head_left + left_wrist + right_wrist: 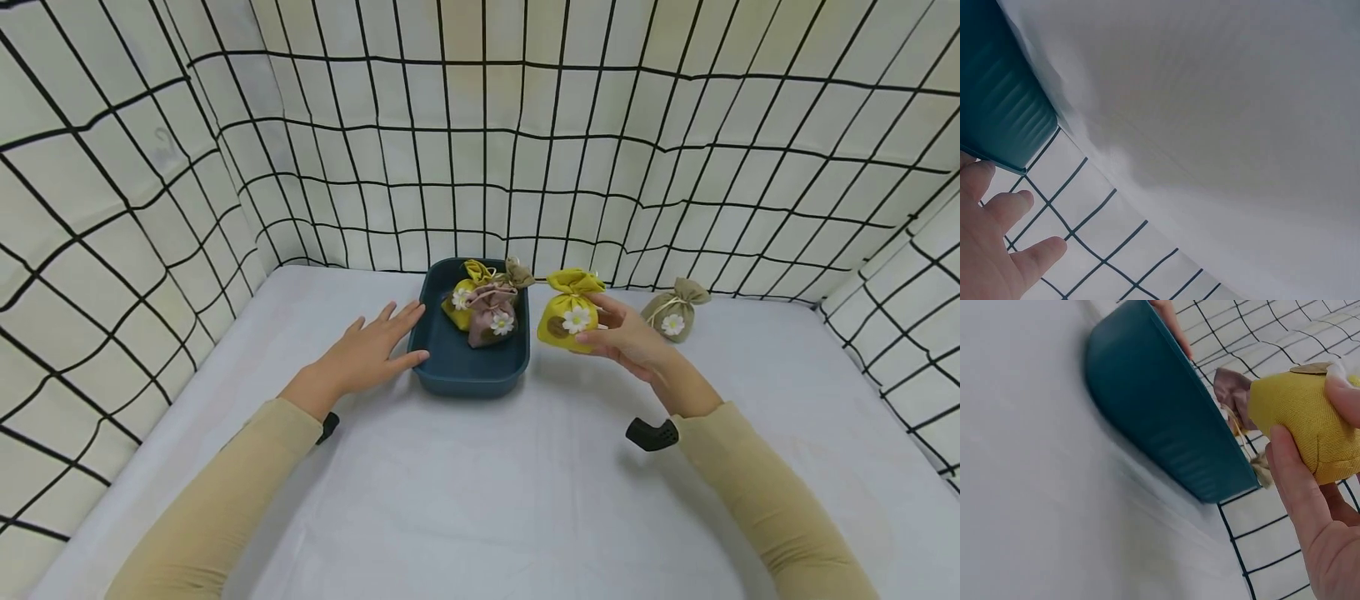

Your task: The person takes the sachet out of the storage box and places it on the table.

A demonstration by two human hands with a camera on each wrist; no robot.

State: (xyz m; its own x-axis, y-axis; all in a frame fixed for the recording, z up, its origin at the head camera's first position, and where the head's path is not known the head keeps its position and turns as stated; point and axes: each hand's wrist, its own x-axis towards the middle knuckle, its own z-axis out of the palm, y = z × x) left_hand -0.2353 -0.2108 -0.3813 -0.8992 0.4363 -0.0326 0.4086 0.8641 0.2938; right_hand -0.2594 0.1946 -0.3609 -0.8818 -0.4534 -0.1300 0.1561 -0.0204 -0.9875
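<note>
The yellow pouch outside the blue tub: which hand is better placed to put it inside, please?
Probably the right hand: it holds the yellow pouch beside the blue tub. The left hand holds no pouch and is at the tub's opposite side.

Bags in bin on tbl; held bag btwn bin & R bag.

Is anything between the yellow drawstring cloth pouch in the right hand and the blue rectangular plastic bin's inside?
Only the right rim of the bin, with a tan cloth pouch overhanging its far end; otherwise nothing visible.
</note>
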